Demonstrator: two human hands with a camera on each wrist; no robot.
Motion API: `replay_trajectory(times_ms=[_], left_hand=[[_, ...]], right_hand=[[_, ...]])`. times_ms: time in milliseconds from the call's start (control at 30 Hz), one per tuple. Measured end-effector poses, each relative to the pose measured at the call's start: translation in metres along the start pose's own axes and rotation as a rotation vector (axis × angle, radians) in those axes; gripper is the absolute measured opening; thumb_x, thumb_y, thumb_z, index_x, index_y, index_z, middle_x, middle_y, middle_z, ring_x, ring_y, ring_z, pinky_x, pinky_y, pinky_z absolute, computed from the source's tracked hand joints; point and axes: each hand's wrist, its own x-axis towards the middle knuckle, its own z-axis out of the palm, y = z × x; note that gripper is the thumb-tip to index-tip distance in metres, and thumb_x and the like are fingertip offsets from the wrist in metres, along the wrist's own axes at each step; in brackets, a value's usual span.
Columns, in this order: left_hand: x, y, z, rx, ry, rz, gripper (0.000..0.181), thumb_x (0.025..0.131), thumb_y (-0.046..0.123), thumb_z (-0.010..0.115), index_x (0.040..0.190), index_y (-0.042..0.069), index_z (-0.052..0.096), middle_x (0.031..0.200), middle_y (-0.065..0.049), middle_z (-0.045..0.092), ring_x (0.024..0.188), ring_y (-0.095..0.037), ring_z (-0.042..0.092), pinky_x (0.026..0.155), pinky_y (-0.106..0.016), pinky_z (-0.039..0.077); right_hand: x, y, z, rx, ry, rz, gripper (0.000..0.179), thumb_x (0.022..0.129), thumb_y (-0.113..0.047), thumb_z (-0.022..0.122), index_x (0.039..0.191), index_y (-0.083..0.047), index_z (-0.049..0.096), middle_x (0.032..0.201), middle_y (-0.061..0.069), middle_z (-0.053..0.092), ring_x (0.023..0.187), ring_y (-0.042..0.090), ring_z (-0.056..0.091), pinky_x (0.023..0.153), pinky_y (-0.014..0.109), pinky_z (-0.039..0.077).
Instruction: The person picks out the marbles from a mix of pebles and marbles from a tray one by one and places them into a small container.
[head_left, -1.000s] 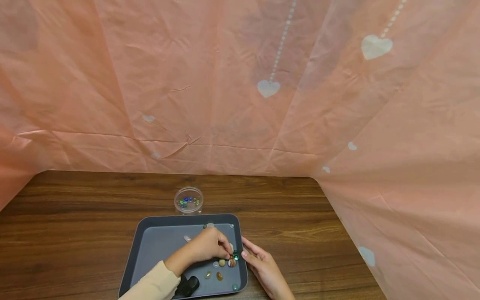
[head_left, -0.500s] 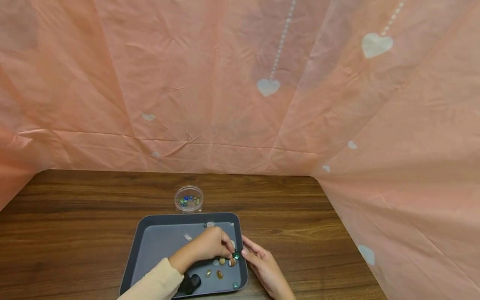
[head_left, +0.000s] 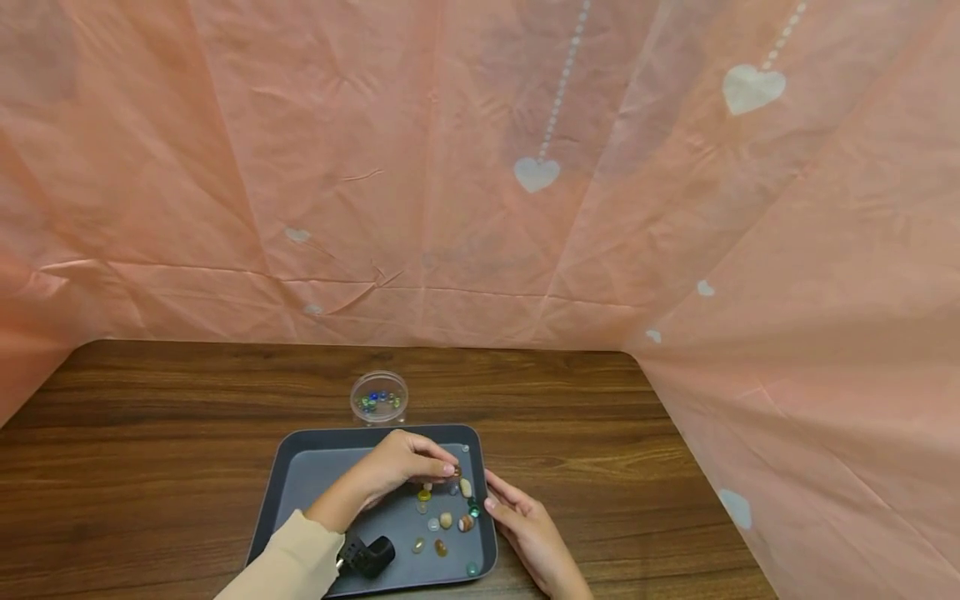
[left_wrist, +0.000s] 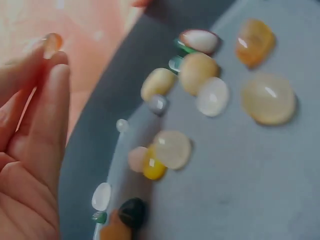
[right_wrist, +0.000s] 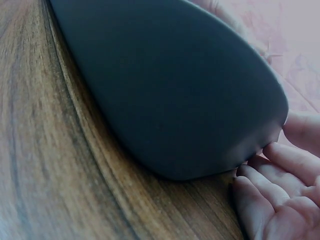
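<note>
An orange-brown polished stone [left_wrist: 53, 45] is pinched between the thumb and fingertips of my left hand [head_left: 401, 460], raised over the right half of a grey tray [head_left: 300, 475]. Below it, several smooth stones lie scattered on the tray, among them a striped brown-and-white stone [head_left: 466, 522], an amber stone [left_wrist: 255, 43], a yellow stone [left_wrist: 154, 163] and a dark green stone [left_wrist: 132, 213]. My right hand [head_left: 529, 533] touches the outside of the tray's right wall with extended fingers [right_wrist: 295, 159]. Nothing shows in its palm.
A clear round container [head_left: 378, 398] with blue and green glass pieces stands just behind the tray on the wooden table [head_left: 585, 433]. A black wrist device [head_left: 369, 557] hangs under my left wrist. Pink cloth [head_left: 420, 167] encloses the back and sides.
My left hand has lifted from the stones near the tray's right edge and moved up and away, with an orange-brown stone in its fingertips. The right hand stays at the tray.
</note>
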Motion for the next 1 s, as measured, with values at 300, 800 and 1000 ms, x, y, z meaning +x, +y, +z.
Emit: replay_trajectory(times_ms=[300,800,1000], left_hand=[[-0.003,0.012,-0.017,-0.442,0.138,0.029,0.025,0.087,0.008,0.063,0.109,-0.002,0.062,0.098,-0.005,0.068,0.098,-0.016,0.065,0.089,-0.027,0.048],[-0.014,0.030,-0.046,-0.313,0.456,0.194,0.011,0.087,0.014,0.065,0.093,0.012,0.073,0.089,-0.001,0.071,0.089,-0.008,0.065,0.081,-0.022,0.051],[-0.020,0.030,-0.051,0.609,0.801,0.265,0.014,0.079,0.017,0.073,0.092,0.010,0.075,0.094,-0.005,0.072,0.089,-0.016,0.067,0.066,-0.024,0.051]], right_hand=[[0.000,-0.001,0.001,-0.007,0.016,0.007,0.055,0.094,-0.018,0.053,0.141,0.003,0.033,0.144,0.020,0.035,0.127,0.013,0.042,0.098,0.020,0.039],[0.002,0.000,0.003,0.012,0.008,0.008,0.055,0.094,-0.017,0.054,0.140,0.003,0.033,0.144,0.021,0.036,0.125,0.011,0.044,0.097,0.019,0.040],[0.002,0.001,0.001,0.025,-0.001,0.008,0.055,0.094,-0.016,0.054,0.141,0.004,0.032,0.144,0.022,0.034,0.127,0.014,0.042,0.097,0.019,0.039]])
